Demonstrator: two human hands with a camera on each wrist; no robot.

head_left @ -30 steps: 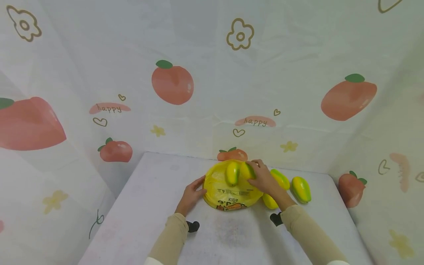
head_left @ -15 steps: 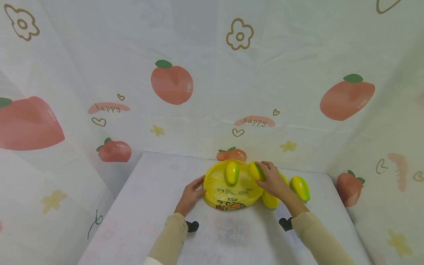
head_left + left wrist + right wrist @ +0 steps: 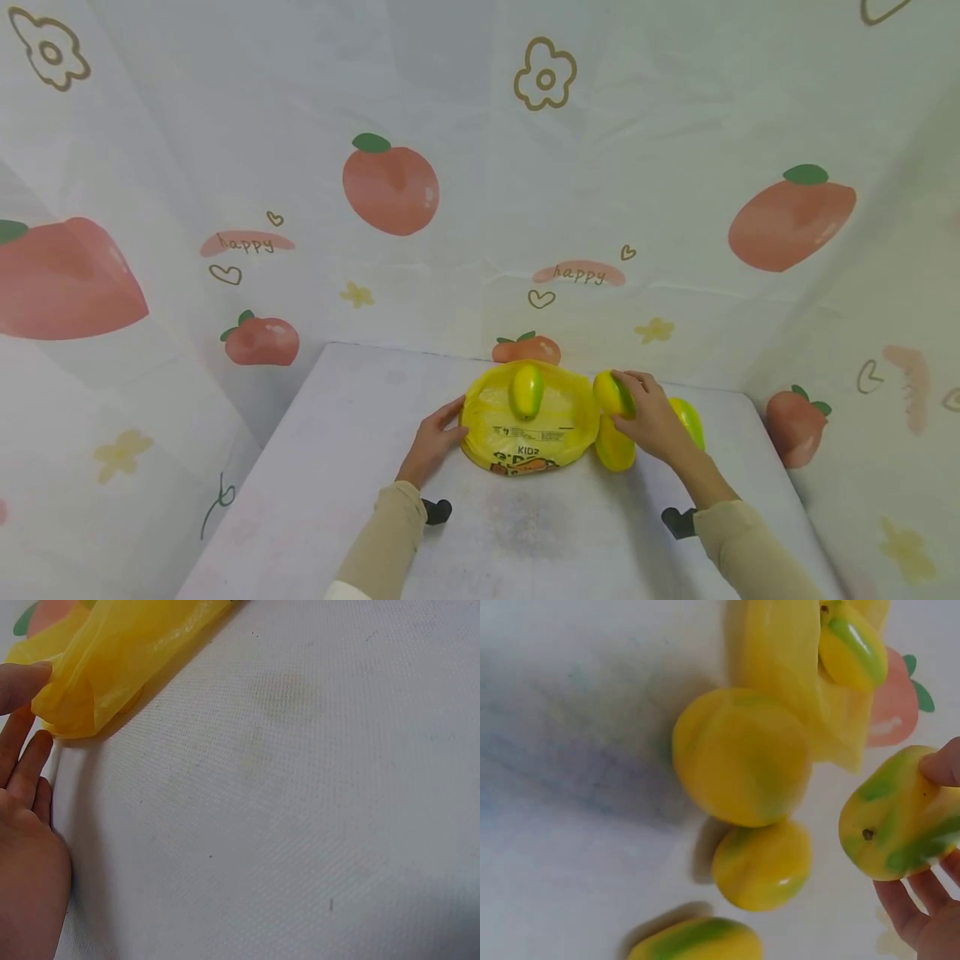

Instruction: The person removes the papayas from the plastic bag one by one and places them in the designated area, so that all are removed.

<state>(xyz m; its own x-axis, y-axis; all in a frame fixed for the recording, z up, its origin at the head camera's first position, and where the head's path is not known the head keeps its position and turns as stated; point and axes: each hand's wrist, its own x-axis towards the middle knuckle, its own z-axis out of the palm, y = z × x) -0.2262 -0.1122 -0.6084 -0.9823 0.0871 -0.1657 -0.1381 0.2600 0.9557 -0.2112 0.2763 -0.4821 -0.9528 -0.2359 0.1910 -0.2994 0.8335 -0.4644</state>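
Left hand (image 3: pixel 429 437): thumb and fingers parted, touching the left edge of the bag.
Right hand (image 3: pixel 651 417): clamping a mango between thumb and fingers, well apart from the left hand.
Bag (image 3: pixel 558 417): one, yellow plastic, printed; lying toward the far side of the worktop (image 3: pixel 300 500), between the hands.
Held mango (image 3: pixel 611 395): yellow and green, being held up just right of the bag.
Bag mango (image 3: pixel 527 392): resting at the bag's far part; whether inside or on top is hard to tell.
Near mango (image 3: pixel 615 450): lying just right of the bag.
Middle mango (image 3: pixel 761 866): lying beside the near mango.
Rightmost mango (image 3: pixel 692 423): lying farthest right.
Backdrop (image 3: pixel 660 108): white, fruit-printed, hanging beyond the worktop.
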